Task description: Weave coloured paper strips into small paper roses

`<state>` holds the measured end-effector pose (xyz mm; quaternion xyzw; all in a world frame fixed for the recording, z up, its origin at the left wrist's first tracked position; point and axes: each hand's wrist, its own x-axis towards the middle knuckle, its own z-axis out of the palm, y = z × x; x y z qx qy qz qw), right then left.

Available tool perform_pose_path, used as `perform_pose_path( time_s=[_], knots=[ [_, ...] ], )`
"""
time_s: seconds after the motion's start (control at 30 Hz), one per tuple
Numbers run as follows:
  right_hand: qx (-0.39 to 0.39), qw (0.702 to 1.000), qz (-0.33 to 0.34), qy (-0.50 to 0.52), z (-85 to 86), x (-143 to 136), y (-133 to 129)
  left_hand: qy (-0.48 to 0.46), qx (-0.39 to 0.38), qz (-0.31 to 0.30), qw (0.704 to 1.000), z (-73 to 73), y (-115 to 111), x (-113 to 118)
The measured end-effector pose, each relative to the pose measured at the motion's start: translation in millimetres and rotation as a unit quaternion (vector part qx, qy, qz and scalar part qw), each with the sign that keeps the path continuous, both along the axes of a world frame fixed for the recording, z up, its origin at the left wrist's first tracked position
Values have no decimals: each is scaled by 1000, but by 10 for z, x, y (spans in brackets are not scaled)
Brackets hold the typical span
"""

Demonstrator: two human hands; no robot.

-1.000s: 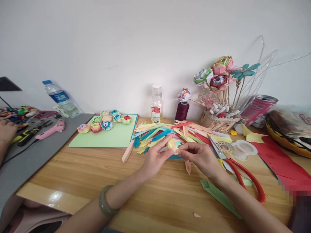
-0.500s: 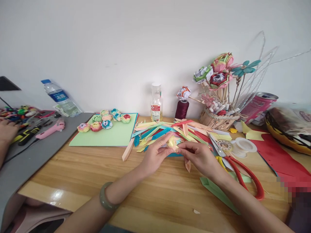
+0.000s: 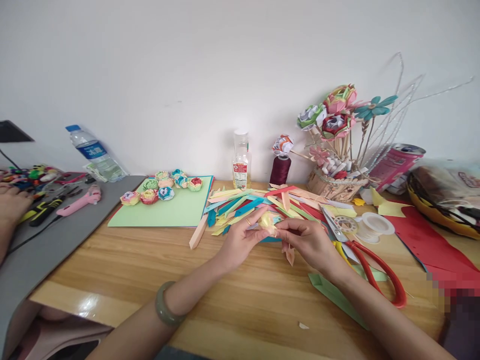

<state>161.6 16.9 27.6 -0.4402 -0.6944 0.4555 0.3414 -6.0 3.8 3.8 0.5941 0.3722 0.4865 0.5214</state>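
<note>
A small pale yellow paper flower (image 3: 267, 221) with a bit of light blue is pinched between my two hands, above the wooden table. My left hand (image 3: 242, 237), wearing a ring, grips its left side between thumb and fingers. On the other side, the thumb and fingertips of my right hand (image 3: 304, 241) press at its lower right edge. Right behind the hands spreads a pile of folded coloured paper strips (image 3: 236, 205). Several finished paper flowers (image 3: 165, 193) rest on a light green sheet (image 3: 150, 217) to the left.
Red-handled scissors (image 3: 369, 270) and clear tape rolls (image 3: 376, 223) lie at the right. Behind stand a glue bottle (image 3: 241, 162), a dark thread spool (image 3: 280, 171) and a basket of paper flowers (image 3: 332, 185). Another person's hand (image 3: 13, 205) is at far left, near a pink glue gun (image 3: 80, 201).
Both hands stay almost in place, still on the yellow paper flower, with only slight finger movement. The view has shifted very slightly.
</note>
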Motion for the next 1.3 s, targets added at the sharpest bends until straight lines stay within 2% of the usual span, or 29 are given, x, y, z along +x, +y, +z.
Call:
perform_pose_path(
  time_s=[0.23,0.4,0.67,0.83,1.1,1.3],
  knots=[
    [24,999,-32,-36,-52,-2,8,8,-7,-6,1000,-5,-6,-8],
    [25,999,-35,-21,-76,4,17,4,-9,-15,1000,-2,-5,-2],
    [12,998,54,21,24,26,21,-3,-12,36,999,-5,40,-20],
    [-1,997,72,7,48,53,40,-23,-32,26,999,-9,34,-23],
    [-61,998,31,3,20,40,31,-34,-39,13,999,6,21,-10],
    [42,998,-36,-30,12,8,9,-21,-42,15,999,6,-17,20]
  ],
)
